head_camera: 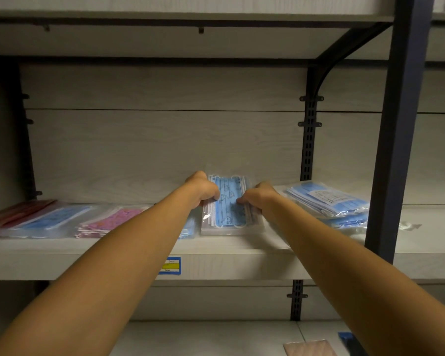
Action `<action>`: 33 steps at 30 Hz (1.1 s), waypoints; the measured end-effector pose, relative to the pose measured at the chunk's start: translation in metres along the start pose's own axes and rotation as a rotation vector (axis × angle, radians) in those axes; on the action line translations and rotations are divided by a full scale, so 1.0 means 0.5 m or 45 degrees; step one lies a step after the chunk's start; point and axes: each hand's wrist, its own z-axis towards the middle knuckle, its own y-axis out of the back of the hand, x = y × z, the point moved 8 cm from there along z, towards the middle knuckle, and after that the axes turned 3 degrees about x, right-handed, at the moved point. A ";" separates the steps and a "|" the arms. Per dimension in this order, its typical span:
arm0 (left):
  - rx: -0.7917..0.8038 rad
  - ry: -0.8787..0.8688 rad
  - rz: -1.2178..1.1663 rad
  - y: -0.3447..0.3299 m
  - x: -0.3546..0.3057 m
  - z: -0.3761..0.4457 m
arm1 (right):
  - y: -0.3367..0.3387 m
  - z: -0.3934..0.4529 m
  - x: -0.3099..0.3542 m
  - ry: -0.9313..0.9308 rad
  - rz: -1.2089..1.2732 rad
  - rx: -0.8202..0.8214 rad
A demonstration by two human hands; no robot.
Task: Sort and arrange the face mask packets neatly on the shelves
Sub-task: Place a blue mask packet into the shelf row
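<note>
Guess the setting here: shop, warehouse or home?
Probably a shop aisle: a price label on the shelf edge, slotted metal uprights, and bagged face mask packets laid out in rows.

Glossy plastic packets; wood-grain shelf.

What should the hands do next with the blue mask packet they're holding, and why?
Probably lower it flat. The left hand and right hand hold the blue packet tilted up over a stack on the shelf.
</note>
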 end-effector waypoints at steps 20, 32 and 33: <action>0.050 0.048 0.218 -0.017 0.025 -0.040 | -0.026 -0.010 -0.028 -0.065 -0.285 0.009; 0.074 0.043 0.611 -0.017 0.032 -0.045 | -0.041 -0.024 -0.035 -0.062 -0.517 0.075; 0.076 0.044 0.620 -0.018 0.033 -0.045 | -0.042 -0.024 -0.034 -0.059 -0.532 0.067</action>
